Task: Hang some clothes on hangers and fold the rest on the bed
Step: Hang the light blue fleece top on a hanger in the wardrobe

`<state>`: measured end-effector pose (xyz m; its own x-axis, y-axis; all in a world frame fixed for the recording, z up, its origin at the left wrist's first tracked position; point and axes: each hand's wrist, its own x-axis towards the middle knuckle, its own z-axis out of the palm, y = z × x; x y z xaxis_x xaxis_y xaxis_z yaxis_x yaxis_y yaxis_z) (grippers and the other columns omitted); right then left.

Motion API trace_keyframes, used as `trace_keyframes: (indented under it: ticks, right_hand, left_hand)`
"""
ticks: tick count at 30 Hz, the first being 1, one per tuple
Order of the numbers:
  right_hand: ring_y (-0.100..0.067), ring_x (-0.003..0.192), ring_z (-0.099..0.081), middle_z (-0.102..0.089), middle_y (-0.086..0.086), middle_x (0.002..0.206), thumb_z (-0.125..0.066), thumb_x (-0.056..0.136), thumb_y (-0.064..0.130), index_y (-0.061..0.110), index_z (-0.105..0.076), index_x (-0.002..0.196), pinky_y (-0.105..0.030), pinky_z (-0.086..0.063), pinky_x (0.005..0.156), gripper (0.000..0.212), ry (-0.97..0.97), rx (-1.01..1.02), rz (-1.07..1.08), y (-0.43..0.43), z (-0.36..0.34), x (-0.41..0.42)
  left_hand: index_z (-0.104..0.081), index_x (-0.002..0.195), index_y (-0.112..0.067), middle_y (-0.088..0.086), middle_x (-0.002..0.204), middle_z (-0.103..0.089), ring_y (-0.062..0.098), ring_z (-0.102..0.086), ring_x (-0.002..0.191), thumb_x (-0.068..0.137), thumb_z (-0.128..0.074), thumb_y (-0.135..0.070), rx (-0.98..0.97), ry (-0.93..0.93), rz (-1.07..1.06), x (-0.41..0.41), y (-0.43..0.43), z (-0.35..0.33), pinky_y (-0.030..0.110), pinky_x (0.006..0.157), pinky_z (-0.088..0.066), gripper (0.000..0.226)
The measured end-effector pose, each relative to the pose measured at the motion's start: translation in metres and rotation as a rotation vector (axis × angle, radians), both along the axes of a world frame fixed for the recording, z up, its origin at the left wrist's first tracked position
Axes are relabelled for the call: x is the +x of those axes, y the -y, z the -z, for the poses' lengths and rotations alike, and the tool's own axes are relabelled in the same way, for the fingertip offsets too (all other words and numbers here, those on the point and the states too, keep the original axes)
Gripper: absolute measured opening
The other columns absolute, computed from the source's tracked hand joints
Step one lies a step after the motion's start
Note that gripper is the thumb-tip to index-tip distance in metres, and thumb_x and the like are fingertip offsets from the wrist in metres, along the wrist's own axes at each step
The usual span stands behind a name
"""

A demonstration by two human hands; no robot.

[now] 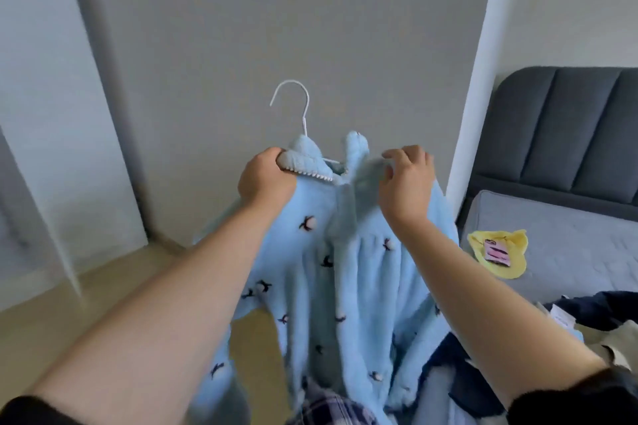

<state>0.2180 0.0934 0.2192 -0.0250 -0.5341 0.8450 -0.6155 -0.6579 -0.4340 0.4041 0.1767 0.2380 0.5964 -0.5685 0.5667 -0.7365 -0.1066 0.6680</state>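
Observation:
A fluffy light-blue garment (348, 272) with small dark bird motifs hangs in front of me on a white wire hanger (299, 103), whose hook sticks up above the collar. My left hand (266, 179) grips the garment's left shoulder and collar over the hanger. My right hand (405, 183) pinches the right shoulder fabric near the collar. The hanger's arms are mostly hidden inside the garment.
A bed with a grey mattress (566, 238) and dark padded headboard (569, 128) stands at the right. A yellow cloth item (500, 252) lies on it, with dark navy clothes (593, 310) piled nearer me. A grey wall (276, 10) is straight ahead, beige floor (114, 286) at left.

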Motion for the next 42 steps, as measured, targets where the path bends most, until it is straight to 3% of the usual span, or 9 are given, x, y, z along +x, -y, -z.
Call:
trace_keyframes:
  ticks: [5,11,17,22,26,31,36,38,42]
  right_hand:
    - [-0.021,0.082,-0.052,-0.055,0.000,0.089,-0.060,0.083,0.052,0.015,-0.052,0.084,-0.033,-0.041,0.066,0.038,-0.170,0.260,-0.272,-0.020,-0.051,0.094]
    - [-0.019,0.058,-0.042,-0.044,0.004,0.061,-0.052,0.083,0.013,0.017,-0.035,0.064,-0.028,-0.027,0.048,0.026,-0.137,0.332,-0.457,-0.029,-0.095,0.172]
    - [-0.007,0.045,-0.029,-0.029,0.012,0.048,-0.054,0.083,0.014,0.020,-0.028,0.057,-0.018,-0.025,0.045,0.037,0.167,0.139,-0.771,-0.080,-0.123,0.217]
    - [-0.017,0.058,-0.035,-0.035,-0.002,0.056,-0.057,0.081,0.007,0.018,-0.028,0.057,-0.027,-0.027,0.056,0.039,-0.404,0.251,-0.865,-0.097,-0.042,0.217]
    - [-0.008,0.051,-0.025,-0.030,0.006,0.055,-0.053,0.078,0.001,0.020,-0.025,0.057,-0.021,-0.024,0.049,0.040,-0.428,0.235,-1.006,-0.103,-0.020,0.220]
    - [-0.012,0.057,-0.039,-0.042,0.004,0.063,-0.061,0.088,0.014,0.018,-0.036,0.062,-0.025,-0.031,0.059,0.036,-0.808,0.362,-0.879,-0.068,-0.014,0.197]
    - [-0.028,0.093,-0.056,-0.060,-0.011,0.096,-0.056,0.093,0.026,0.006,-0.063,0.100,-0.036,-0.043,0.084,0.022,-0.168,0.093,-0.552,-0.033,-0.067,0.190]
    - [-0.027,0.111,-0.053,-0.058,-0.010,0.116,-0.049,0.096,0.045,0.009,-0.056,0.121,-0.033,-0.039,0.095,0.044,-0.311,0.358,-0.558,-0.026,-0.081,0.190]
    - [-0.010,0.095,-0.066,-0.069,0.011,0.098,-0.046,0.084,0.067,0.024,-0.067,0.095,-0.020,-0.048,0.082,0.049,-0.654,0.933,-0.859,-0.022,-0.083,0.171]
  left_hand:
    - [-0.055,0.071,-0.020,-0.007,0.062,-0.051,0.023,-0.047,0.063,0.078,-0.051,-0.009,-0.172,-0.114,-0.041,0.047,-0.027,-0.062,0.025,0.049,-0.029,0.013]
    - [-0.060,0.071,-0.021,-0.008,0.064,-0.057,0.013,-0.047,0.060,0.077,-0.064,-0.006,-0.296,-0.344,0.111,0.105,-0.056,-0.095,0.022,0.054,-0.037,0.016]
    - [-0.059,0.070,-0.019,0.000,0.074,-0.063,0.022,-0.056,0.072,0.072,-0.069,-0.011,-0.258,-0.445,0.036,0.151,-0.070,-0.105,0.028,0.068,-0.045,0.013]
    - [-0.051,0.059,-0.015,0.002,0.070,-0.053,0.019,-0.044,0.072,0.081,-0.059,-0.001,-0.266,-0.582,-0.046,0.174,-0.070,-0.078,0.027,0.066,-0.039,0.027]
    - [-0.046,0.060,-0.010,0.004,0.061,-0.045,0.020,-0.041,0.076,0.090,-0.050,-0.001,-0.231,-0.759,-0.071,0.166,-0.059,-0.045,0.026,0.061,-0.035,0.032]
    - [-0.063,0.073,-0.021,-0.006,0.075,-0.062,0.016,-0.054,0.076,0.084,-0.052,-0.002,-0.165,-0.465,0.052,0.169,-0.074,-0.024,0.024,0.066,-0.044,0.024]
    - [-0.067,0.090,-0.020,-0.004,0.085,-0.064,0.010,-0.054,0.079,0.081,-0.047,0.006,-0.024,-0.121,0.177,0.173,-0.080,-0.042,0.010,0.065,-0.041,0.034]
    - [-0.066,0.088,-0.019,-0.003,0.084,-0.064,0.010,-0.054,0.079,0.079,-0.047,0.008,-0.027,-0.062,0.222,0.168,-0.078,-0.049,0.009,0.064,-0.040,0.034]
    - [-0.063,0.080,-0.021,-0.007,0.077,-0.062,0.013,-0.054,0.077,0.077,-0.054,0.004,-0.084,0.018,0.117,0.163,-0.076,-0.048,0.021,0.065,-0.040,0.026]
